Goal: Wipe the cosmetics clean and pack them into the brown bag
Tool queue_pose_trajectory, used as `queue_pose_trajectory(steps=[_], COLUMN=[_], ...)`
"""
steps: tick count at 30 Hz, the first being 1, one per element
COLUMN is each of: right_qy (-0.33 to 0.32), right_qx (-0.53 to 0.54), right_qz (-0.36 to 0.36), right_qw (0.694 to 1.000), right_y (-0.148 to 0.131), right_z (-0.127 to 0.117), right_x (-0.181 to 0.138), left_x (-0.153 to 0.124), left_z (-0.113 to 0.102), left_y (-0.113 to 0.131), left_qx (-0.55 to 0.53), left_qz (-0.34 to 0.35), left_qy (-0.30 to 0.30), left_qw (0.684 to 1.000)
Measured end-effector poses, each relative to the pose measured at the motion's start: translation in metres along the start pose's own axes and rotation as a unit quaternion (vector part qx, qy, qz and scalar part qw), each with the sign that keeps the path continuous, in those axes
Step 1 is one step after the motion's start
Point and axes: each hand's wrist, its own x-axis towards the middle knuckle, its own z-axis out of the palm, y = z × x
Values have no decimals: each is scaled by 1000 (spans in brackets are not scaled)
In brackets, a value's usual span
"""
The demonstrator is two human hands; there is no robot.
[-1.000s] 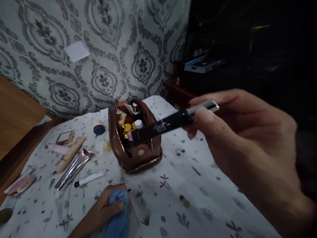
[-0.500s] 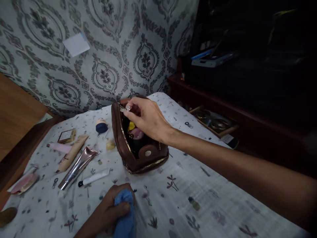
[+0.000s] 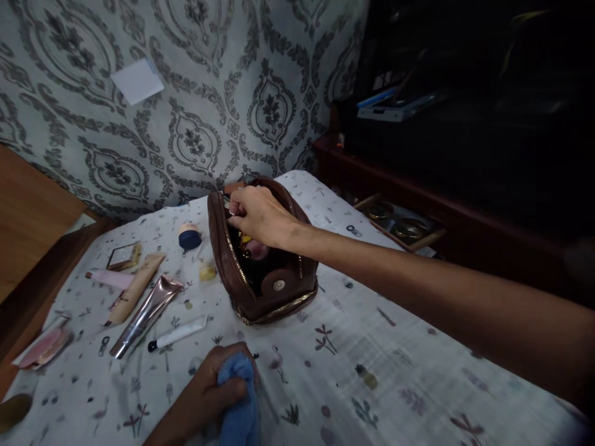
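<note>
A brown leather makeup bag (image 3: 223, 260) stands unzipped on the cloth. Over its mouth, near the far end, my right hand (image 3: 263, 214) is closed in a pinch; a small clear, shiny item (image 3: 227, 205) partly shows at the fingertips, its kind too hidden to tell. Inside the bag I see a pink item (image 3: 258, 249) and something yellow, with the rest dark or covered by the hand. At the front, my left hand (image 3: 216, 384) is wrapped around a bunched blue cloth (image 3: 239, 402).
Left of the bag lie a metallic pink tube (image 3: 149, 313), a beige tube (image 3: 137, 288), a white tube (image 3: 181, 332), a dark-lidded jar (image 3: 189, 236), a compact (image 3: 124, 255) and a small yellow item (image 3: 207, 269). An open drawer (image 3: 400, 224) juts out at right.
My right hand has lowered and shifted slightly left at the bag's far end, and the clear item is now more hidden. My left hand still grips the blue cloth.
</note>
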Motion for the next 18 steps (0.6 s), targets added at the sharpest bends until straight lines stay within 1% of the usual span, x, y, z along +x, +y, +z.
queue_pose_trajectory(steps=[6,9,13,18], right_qy=[-2,-8,-18,6], right_qx=[-3,-7,-22,-41], right_qz=[4,1,5,9], right_qw=[1000,1000,1000,999], right_y=[3,1,-2,-3], right_z=[0,-3,-9,-21], right_x=[3,3,3,-3], left_x=[1,1,1,0], left_z=[1,2,2,2], left_y=[0,1,0,-4], left_qx=[12,-3,4,-1], left_qz=[8,3,11,14], left_qy=[13,8,12,12], left_qw=[1000,1000,1000,1000])
